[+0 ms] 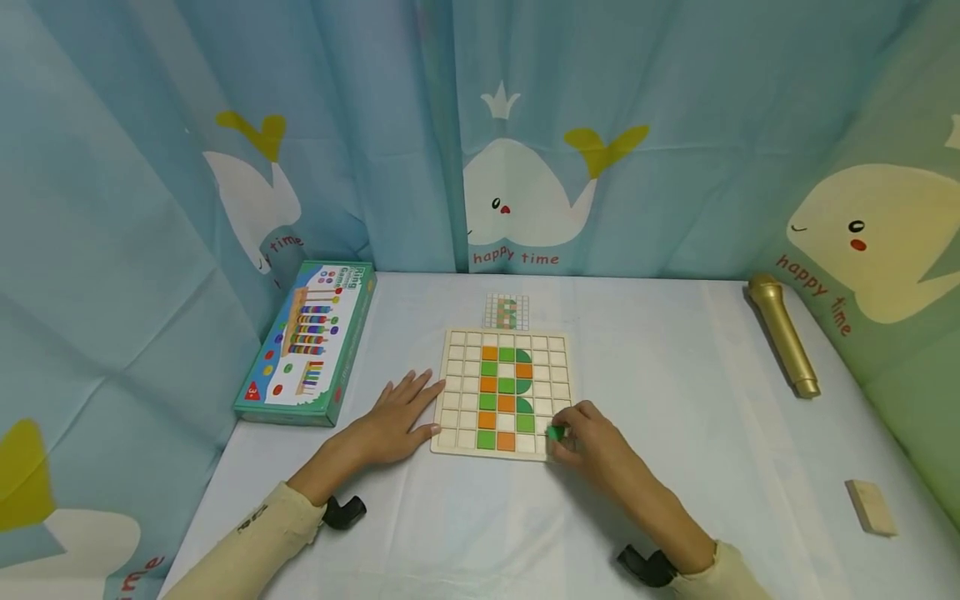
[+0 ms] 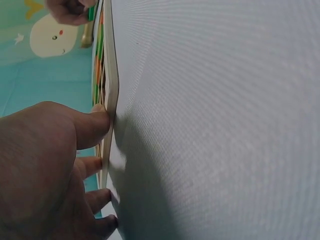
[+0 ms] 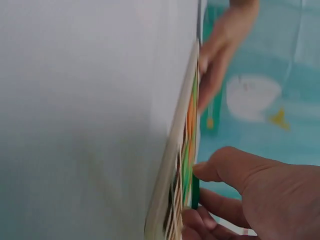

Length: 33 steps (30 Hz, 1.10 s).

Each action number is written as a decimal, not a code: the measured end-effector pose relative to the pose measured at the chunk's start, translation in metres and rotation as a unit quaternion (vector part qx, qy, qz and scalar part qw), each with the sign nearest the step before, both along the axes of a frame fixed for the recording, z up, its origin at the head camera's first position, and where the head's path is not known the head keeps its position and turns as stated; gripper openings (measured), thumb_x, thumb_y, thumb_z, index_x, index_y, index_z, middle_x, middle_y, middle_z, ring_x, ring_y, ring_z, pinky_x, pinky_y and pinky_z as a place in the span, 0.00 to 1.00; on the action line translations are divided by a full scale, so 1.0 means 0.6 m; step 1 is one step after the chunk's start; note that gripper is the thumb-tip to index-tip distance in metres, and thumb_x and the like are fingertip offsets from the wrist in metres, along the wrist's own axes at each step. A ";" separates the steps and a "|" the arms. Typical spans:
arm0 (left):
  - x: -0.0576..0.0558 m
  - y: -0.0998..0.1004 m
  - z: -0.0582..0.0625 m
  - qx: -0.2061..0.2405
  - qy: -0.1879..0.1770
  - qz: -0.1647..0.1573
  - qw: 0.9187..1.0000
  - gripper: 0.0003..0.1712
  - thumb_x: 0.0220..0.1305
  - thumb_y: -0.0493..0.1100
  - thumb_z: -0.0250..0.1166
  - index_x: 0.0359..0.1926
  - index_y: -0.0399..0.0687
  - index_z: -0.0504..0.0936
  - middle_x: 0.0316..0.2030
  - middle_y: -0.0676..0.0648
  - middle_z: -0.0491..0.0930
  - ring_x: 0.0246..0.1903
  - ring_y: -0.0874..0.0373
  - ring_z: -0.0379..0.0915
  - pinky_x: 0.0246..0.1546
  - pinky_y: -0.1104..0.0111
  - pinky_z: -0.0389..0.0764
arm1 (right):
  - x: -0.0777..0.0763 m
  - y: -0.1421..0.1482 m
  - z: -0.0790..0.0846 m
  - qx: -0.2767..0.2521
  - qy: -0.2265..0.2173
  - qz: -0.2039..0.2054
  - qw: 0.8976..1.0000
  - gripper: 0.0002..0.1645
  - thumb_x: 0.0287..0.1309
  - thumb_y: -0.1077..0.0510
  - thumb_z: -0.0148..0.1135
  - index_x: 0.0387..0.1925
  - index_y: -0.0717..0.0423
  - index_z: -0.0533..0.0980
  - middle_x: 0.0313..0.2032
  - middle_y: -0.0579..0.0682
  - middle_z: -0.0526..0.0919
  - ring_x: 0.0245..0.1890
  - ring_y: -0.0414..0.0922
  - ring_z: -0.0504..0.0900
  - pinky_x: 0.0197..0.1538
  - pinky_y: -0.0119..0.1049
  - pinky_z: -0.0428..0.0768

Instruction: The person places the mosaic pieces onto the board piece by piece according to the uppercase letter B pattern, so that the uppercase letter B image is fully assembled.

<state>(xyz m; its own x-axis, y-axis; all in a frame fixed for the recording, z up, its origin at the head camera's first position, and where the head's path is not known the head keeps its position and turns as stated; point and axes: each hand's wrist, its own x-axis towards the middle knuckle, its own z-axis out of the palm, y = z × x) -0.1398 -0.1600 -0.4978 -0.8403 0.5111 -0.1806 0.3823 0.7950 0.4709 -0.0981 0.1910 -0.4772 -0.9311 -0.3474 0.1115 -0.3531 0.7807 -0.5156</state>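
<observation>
A square wooden grid board (image 1: pixel 459 417) lies on the table with orange and green tiles set in its middle columns. Some of the green ones have a rounded side. My right hand (image 1: pixel 600 437) pinches a small green tile (image 1: pixel 555 432) between thumb and fingers over the board's lower right corner; in the right wrist view that tile (image 3: pixel 195 191) is seen edge-on. Fingers spread, my left hand (image 1: pixel 393 427) rests at the board's left edge. In the left wrist view its thumb (image 2: pixel 95 127) touches the board's side.
Just behind the board lies a pattern card (image 1: pixel 507 312) with a matching grid. A boxed ring game (image 1: pixel 307 346) sits at the left, a gold microphone (image 1: pixel 783 333) at the back right, and a small wooden block (image 1: pixel 871 507) at the right. Printed curtains (image 1: pixel 405 167) enclose the table.
</observation>
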 end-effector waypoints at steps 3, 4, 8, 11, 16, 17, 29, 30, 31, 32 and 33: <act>-0.001 0.000 -0.001 -0.001 0.002 0.000 1.000 0.42 0.80 0.57 0.56 0.85 0.54 0.52 0.85 0.42 0.45 0.84 0.38 0.35 0.80 0.36 0.42 | 0.000 -0.032 -0.006 0.004 0.005 0.017 1.000 0.14 0.57 0.64 0.74 0.44 0.59 0.79 0.39 0.49 0.78 0.34 0.39 0.74 0.38 0.34 0.79; -0.001 0.000 -0.001 -0.002 0.002 0.000 1.000 0.42 0.80 0.57 0.56 0.86 0.54 0.52 0.85 0.42 0.45 0.84 0.38 0.35 0.80 0.36 0.42 | 0.000 -0.041 -0.008 0.007 0.012 0.023 1.000 0.15 0.57 0.65 0.75 0.44 0.59 0.79 0.38 0.49 0.77 0.33 0.39 0.73 0.37 0.34 0.78; -0.001 0.001 -0.002 -0.007 0.003 0.000 1.000 0.42 0.80 0.58 0.56 0.86 0.55 0.52 0.85 0.43 0.44 0.84 0.39 0.34 0.80 0.37 0.42 | -0.003 -0.061 -0.016 0.015 0.033 0.038 0.999 0.14 0.55 0.66 0.76 0.38 0.57 0.78 0.35 0.48 0.75 0.29 0.38 0.69 0.33 0.31 0.74; -0.001 0.000 -0.002 -0.008 0.001 0.002 1.000 0.42 0.80 0.59 0.56 0.86 0.55 0.51 0.85 0.43 0.44 0.84 0.39 0.34 0.80 0.37 0.41 | -0.002 -0.066 -0.016 0.010 0.022 0.050 0.998 0.11 0.56 0.66 0.76 0.35 0.55 0.79 0.35 0.47 0.75 0.30 0.38 0.70 0.34 0.31 0.76; 0.000 0.002 0.001 -0.007 -0.003 0.003 1.000 0.42 0.80 0.59 0.56 0.86 0.55 0.52 0.85 0.43 0.44 0.84 0.39 0.34 0.80 0.37 0.41 | 0.000 -0.061 -0.011 -0.003 0.002 0.078 0.997 0.09 0.59 0.68 0.74 0.36 0.55 0.81 0.37 0.45 0.77 0.35 0.38 0.74 0.39 0.31 0.80; 0.000 0.002 0.002 -0.008 -0.003 0.003 1.000 0.42 0.80 0.59 0.56 0.86 0.55 0.52 0.85 0.43 0.44 0.84 0.39 0.34 0.80 0.37 0.41 | -0.001 -0.059 -0.011 -0.004 0.005 0.085 0.996 0.09 0.60 0.68 0.74 0.37 0.55 0.82 0.38 0.45 0.78 0.35 0.38 0.75 0.40 0.31 0.81; 0.000 0.002 -0.001 -0.004 -0.004 0.003 1.000 0.42 0.80 0.58 0.56 0.86 0.56 0.51 0.85 0.43 0.44 0.84 0.39 0.33 0.80 0.37 0.40 | 0.003 -0.069 -0.020 0.047 0.078 0.061 0.994 0.10 0.57 0.58 0.80 0.34 0.50 0.82 0.33 0.43 0.77 0.31 0.39 0.74 0.36 0.35 0.76; 0.000 0.002 -0.001 -0.004 -0.004 0.003 1.000 0.42 0.80 0.58 0.56 0.86 0.56 0.51 0.85 0.43 0.44 0.84 0.39 0.33 0.80 0.37 0.40 | 0.003 -0.070 -0.020 0.050 0.081 0.059 0.994 0.10 0.57 0.59 0.80 0.34 0.49 0.82 0.32 0.43 0.77 0.31 0.39 0.74 0.35 0.36 0.76; 0.000 0.002 0.000 -0.003 -0.004 0.003 1.000 0.42 0.80 0.58 0.56 0.86 0.55 0.51 0.85 0.43 0.44 0.84 0.39 0.33 0.80 0.37 0.40 | 0.004 -0.070 -0.020 0.053 0.083 0.058 0.993 0.10 0.57 0.59 0.80 0.34 0.49 0.82 0.32 0.43 0.77 0.31 0.39 0.74 0.35 0.36 0.75; 0.001 0.002 0.000 -0.002 -0.004 0.003 1.000 0.42 0.80 0.58 0.56 0.86 0.55 0.51 0.85 0.43 0.44 0.84 0.39 0.33 0.80 0.37 0.40 | 0.004 -0.070 -0.020 0.055 0.084 0.057 0.993 0.10 0.57 0.59 0.80 0.34 0.49 0.82 0.32 0.43 0.77 0.31 0.39 0.74 0.35 0.36 0.75; 0.001 0.003 0.001 -0.001 -0.004 0.004 1.000 0.42 0.80 0.58 0.56 0.86 0.55 0.52 0.85 0.43 0.44 0.84 0.39 0.33 0.80 0.37 0.40 | 0.004 -0.069 -0.020 0.056 0.083 0.057 0.993 0.10 0.57 0.59 0.80 0.34 0.48 0.82 0.32 0.43 0.77 0.31 0.39 0.74 0.35 0.36 0.75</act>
